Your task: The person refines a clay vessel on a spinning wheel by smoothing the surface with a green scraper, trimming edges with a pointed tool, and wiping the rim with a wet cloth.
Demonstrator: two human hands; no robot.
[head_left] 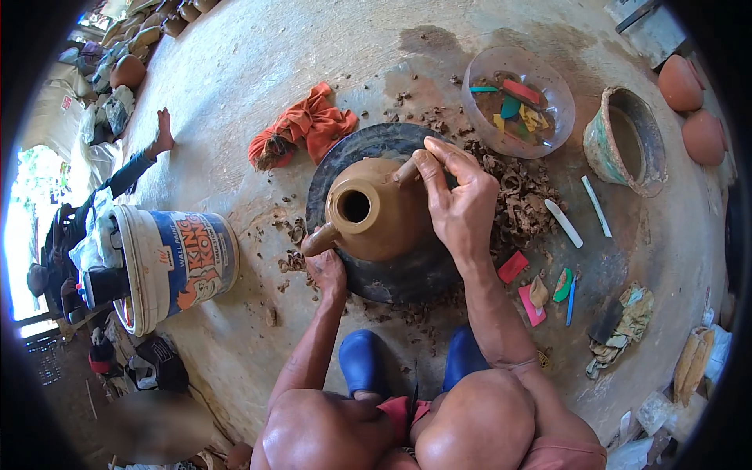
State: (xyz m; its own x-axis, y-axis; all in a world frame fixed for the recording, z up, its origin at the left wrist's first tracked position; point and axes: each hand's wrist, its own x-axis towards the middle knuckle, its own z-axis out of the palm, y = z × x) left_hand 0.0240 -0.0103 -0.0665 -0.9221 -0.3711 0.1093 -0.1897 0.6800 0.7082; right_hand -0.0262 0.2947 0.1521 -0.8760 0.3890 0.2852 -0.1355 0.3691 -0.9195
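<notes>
A brown wet-looking clay pot point(384, 239) with a round dark mouth sits on a dark round wheel point(392, 290). Two clay tubes stick out of it: a curved one point(319, 241) on the left and a short straight one point(406, 171) at the upper right. My left hand point(327, 270) is closed at the curved tube, its fingers partly hidden behind the clay. With thumb and forefinger, my right hand point(462, 200) pinches the outer end of the short tube; its other fingers are curled.
Clay shavings point(521, 196) lie around the wheel. Beyond are an orange cloth point(313, 125) and a clear basin point(560, 117) with coloured scraps. On the right stand a crusted bucket point(603, 153) and small tools point(564, 223). A paint bucket point(192, 258) and another person's foot point(162, 133) are left.
</notes>
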